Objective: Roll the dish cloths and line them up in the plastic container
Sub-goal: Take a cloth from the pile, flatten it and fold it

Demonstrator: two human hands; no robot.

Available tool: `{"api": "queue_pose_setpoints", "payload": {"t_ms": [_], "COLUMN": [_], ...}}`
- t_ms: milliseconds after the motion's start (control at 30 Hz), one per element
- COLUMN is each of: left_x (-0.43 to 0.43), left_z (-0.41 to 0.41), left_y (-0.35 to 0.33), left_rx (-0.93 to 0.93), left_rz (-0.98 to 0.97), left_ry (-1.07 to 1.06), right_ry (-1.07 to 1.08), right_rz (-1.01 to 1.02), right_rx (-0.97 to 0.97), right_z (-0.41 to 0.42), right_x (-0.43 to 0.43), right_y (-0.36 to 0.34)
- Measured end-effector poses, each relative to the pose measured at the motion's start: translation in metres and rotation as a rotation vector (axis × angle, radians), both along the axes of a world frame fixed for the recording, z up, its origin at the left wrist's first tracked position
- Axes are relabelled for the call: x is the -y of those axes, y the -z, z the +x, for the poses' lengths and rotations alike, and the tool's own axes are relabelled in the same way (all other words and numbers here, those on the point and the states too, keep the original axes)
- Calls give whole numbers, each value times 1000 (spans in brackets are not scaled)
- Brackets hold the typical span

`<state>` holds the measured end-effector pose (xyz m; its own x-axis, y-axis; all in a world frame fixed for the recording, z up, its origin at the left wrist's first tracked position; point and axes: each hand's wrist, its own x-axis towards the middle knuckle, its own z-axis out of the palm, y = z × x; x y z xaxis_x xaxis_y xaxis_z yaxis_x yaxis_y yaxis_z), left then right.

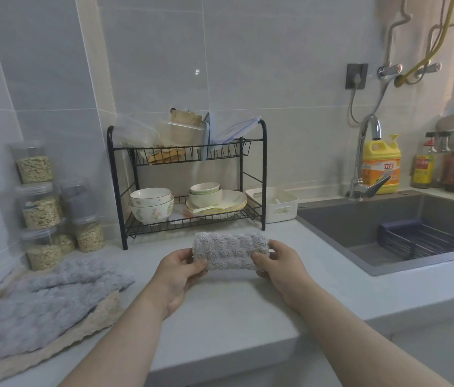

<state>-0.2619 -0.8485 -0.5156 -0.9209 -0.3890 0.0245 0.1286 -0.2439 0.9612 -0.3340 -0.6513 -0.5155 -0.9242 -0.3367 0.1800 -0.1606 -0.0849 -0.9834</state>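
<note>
Your left hand and right hand grip the ends of a rolled grey cloth above the desk. The white plastic container sits beside the dish rack.

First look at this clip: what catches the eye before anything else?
Dead centre, a rolled grey dish cloth is gripped at its ends by the left hand and right hand. Behind it stands a black dish rack, with the white plastic container at its right. A heap of unrolled cloths lies far left.
</note>
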Motion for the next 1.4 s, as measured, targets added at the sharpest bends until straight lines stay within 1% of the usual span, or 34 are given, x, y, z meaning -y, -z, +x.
{"api": "queue_pose_setpoints", "payload": {"t_ms": [67,300,467,667,733,900,1000,1100,1267,1333,1400], "left_x": [0,-4,-6,-8,-10,-11,-13,-17,-20,-18,-12], "left_z": [1,3,1,1,0,-3,-4,-7,-12,-12,-16], "left_y": [0,0,8,5,1,-3,-5,-13,-23,-26,-30], "left_rx": [1,-9,23,51,69,182,295,396,487,515,526], "left_rz": [-7,-33,-217,-285,-340,-451,-562,-616,-603,-587,-538], "left_ry": [5,-82,-140,-198,-220,-285,-288,-293,-270,-242,-209], "right_ry": [-15,0,38,58,59,81,89,73,73,68,55], "right_rz": [28,67,156,287,313,423,496,586,661,671,688], "right_rx": [-7,-4,-78,-110,-103,-41,-17,8,30,83,177], "right_z": [0,-1,-2,-7,-5,2,5,6,6,6,3], "right_x": [-2,-2,-2,0,0,5,10,14,24,26,28], "right_y": [2,3,8,12,7,-5,-10,-16,-28,-34,-42]}}
